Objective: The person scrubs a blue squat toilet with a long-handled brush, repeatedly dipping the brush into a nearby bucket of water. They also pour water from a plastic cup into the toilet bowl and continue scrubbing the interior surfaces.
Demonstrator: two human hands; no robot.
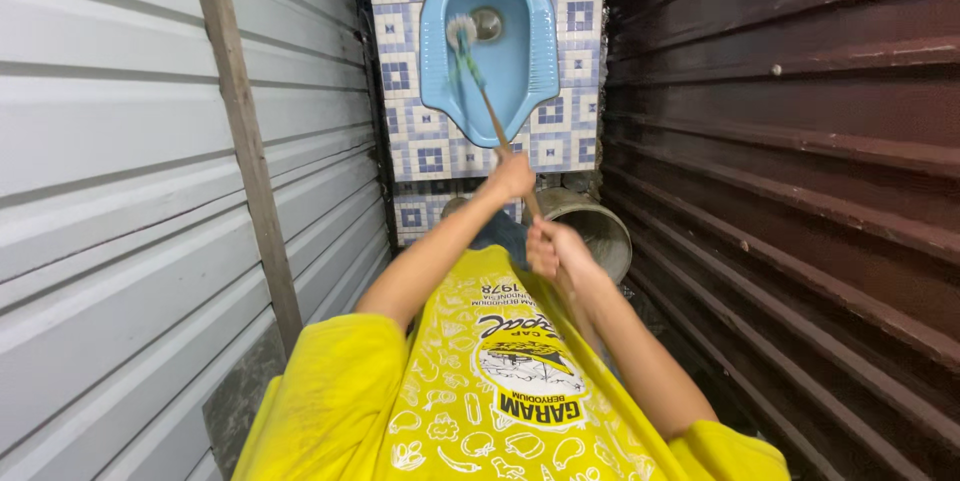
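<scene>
both hands, left hand (512, 177) ahead of right hand (552, 249), clamp a long wooden-handled brush (478, 81), bristles inside the light blue ceramic squat toilet pan (530, 51) beside its drain hole (487, 23); scrubbing looks underway, firm strokes needed next.

Your brush head (462, 33) is motion-blurred; bristle detail cannot be read. Your left hand (513, 177) and right hand (553, 250) cover parts of the handle (492, 121). Your right arm and shirt (490, 381) hide part of the bucket (592, 228). The bottom edge cuts off your shirt.
</scene>
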